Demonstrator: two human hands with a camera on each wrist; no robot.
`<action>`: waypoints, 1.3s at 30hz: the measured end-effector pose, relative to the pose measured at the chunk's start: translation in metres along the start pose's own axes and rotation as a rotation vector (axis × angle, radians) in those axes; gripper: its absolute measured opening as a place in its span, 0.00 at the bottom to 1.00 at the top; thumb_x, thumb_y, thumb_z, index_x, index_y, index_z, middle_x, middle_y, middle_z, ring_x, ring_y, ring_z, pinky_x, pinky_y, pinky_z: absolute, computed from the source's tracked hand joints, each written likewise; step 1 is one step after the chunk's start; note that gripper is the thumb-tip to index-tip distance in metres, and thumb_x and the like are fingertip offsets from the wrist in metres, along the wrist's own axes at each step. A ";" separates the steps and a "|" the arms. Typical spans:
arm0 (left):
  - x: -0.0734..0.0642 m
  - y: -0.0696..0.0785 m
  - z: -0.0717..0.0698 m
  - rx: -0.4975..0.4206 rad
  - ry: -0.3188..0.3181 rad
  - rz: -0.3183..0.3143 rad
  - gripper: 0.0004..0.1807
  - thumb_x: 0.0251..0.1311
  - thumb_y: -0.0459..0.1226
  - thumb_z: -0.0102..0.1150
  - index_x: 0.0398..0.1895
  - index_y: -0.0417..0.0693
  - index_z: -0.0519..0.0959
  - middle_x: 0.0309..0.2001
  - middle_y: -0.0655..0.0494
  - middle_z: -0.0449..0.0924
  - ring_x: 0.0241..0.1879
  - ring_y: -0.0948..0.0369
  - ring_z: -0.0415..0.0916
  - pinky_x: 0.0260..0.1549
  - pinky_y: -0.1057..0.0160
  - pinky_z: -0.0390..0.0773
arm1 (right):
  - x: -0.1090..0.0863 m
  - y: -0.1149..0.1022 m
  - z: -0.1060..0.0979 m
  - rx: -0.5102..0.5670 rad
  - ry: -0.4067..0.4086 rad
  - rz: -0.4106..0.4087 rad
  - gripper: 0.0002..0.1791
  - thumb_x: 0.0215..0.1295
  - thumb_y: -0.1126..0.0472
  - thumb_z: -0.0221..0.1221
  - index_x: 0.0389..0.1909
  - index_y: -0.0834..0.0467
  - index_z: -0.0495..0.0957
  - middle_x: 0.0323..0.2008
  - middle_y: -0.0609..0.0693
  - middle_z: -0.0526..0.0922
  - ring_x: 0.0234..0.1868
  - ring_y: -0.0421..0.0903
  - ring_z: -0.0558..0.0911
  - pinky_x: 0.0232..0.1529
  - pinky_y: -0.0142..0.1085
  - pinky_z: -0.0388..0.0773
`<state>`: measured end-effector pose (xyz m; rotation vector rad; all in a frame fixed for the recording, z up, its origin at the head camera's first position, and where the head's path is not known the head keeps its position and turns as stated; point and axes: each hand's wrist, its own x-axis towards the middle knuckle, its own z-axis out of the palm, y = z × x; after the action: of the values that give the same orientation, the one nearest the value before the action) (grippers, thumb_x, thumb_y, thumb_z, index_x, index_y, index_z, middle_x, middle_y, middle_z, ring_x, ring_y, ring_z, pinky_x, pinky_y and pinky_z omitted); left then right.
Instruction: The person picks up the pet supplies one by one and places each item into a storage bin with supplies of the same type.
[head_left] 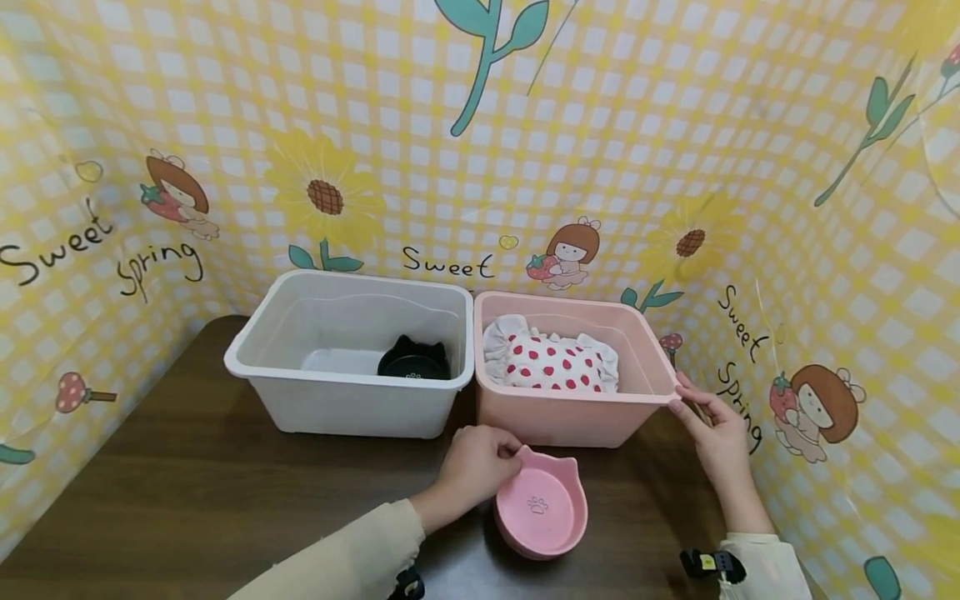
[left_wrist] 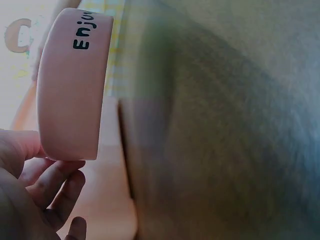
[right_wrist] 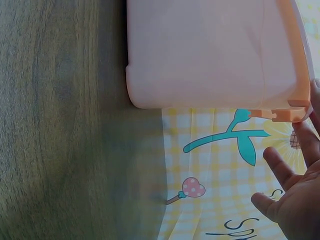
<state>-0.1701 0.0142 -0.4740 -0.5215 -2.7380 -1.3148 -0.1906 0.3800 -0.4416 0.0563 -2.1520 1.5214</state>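
Observation:
A pink cat-eared pet bowl (head_left: 538, 505) with a paw print inside is pinched at its rim, beside one ear, by my left hand (head_left: 478, 467). Its side wall (left_wrist: 75, 90) carries dark lettering in the left wrist view. At the front right corner of the pink bin (head_left: 570, 421), my right hand (head_left: 716, 429) holds the rim with thumb and fingers. Inside that bin lies a white ruffled cushion (head_left: 558, 364) with red strawberry-like spots. From the right wrist, the bin's outer wall (right_wrist: 210, 50) shows, with the right hand's fingertips (right_wrist: 302, 131) at its rim.
Left of the pink bin, close against it, stands a white bin (head_left: 352, 408). A black cat-eared bowl (head_left: 414, 360) sits in its right end. Both stand on a dark wooden table (head_left: 187, 492), with a yellow checked cloth (head_left: 420, 183) hanging behind and at the sides.

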 end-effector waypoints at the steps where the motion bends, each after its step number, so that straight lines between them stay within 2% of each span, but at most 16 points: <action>1: -0.001 0.001 -0.004 -0.009 -0.006 0.002 0.03 0.56 0.40 0.71 0.32 0.58 0.91 0.20 0.78 0.80 0.24 0.74 0.75 0.38 0.65 0.75 | 0.000 0.000 0.000 -0.003 0.001 0.003 0.16 0.65 0.68 0.67 0.52 0.71 0.82 0.61 0.51 0.82 0.61 0.30 0.80 0.61 0.20 0.70; 5: -0.005 0.005 -0.021 -0.032 -0.017 0.020 0.02 0.57 0.40 0.71 0.32 0.56 0.91 0.20 0.76 0.80 0.22 0.74 0.75 0.23 0.69 0.77 | -0.002 -0.001 0.000 -0.012 0.007 0.024 0.17 0.66 0.67 0.67 0.52 0.71 0.82 0.61 0.50 0.83 0.61 0.30 0.80 0.60 0.20 0.71; 16: -0.015 0.017 -0.075 -0.031 -0.024 0.069 0.03 0.59 0.40 0.71 0.35 0.59 0.91 0.23 0.75 0.82 0.25 0.72 0.77 0.26 0.68 0.78 | 0.005 -0.005 0.002 -0.050 -0.004 0.018 0.18 0.66 0.64 0.68 0.53 0.68 0.83 0.61 0.49 0.83 0.61 0.29 0.79 0.59 0.20 0.72; 21: -0.025 0.023 -0.110 0.036 -0.025 0.116 0.05 0.56 0.40 0.72 0.35 0.62 0.91 0.23 0.77 0.80 0.26 0.72 0.76 0.27 0.68 0.78 | 0.000 -0.006 -0.001 -0.112 -0.016 0.029 0.18 0.67 0.62 0.68 0.54 0.67 0.83 0.61 0.46 0.82 0.60 0.26 0.78 0.57 0.18 0.71; 28: -0.032 0.031 -0.166 0.098 0.018 0.159 0.08 0.54 0.37 0.73 0.35 0.63 0.90 0.25 0.77 0.82 0.30 0.72 0.77 0.31 0.67 0.78 | 0.000 -0.010 0.002 -0.056 0.002 0.019 0.17 0.66 0.65 0.68 0.53 0.68 0.83 0.60 0.48 0.83 0.61 0.29 0.79 0.58 0.20 0.72; 33: -0.027 0.034 -0.198 0.154 0.060 0.190 0.08 0.54 0.36 0.73 0.35 0.60 0.91 0.27 0.72 0.83 0.31 0.69 0.77 0.31 0.66 0.78 | 0.002 -0.012 0.001 -0.053 0.001 0.017 0.17 0.66 0.67 0.68 0.53 0.70 0.82 0.60 0.46 0.83 0.61 0.28 0.79 0.58 0.19 0.72; 39: -0.015 0.033 -0.229 0.135 0.031 0.191 0.06 0.59 0.36 0.71 0.37 0.56 0.90 0.27 0.68 0.84 0.31 0.66 0.79 0.32 0.65 0.77 | -0.003 -0.010 0.001 -0.056 0.010 0.034 0.17 0.66 0.67 0.68 0.52 0.70 0.82 0.59 0.45 0.84 0.60 0.28 0.80 0.57 0.18 0.72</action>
<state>-0.1657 -0.1467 -0.3069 -0.7234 -2.6497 -1.0775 -0.1851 0.3748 -0.4344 -0.0072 -2.1964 1.4759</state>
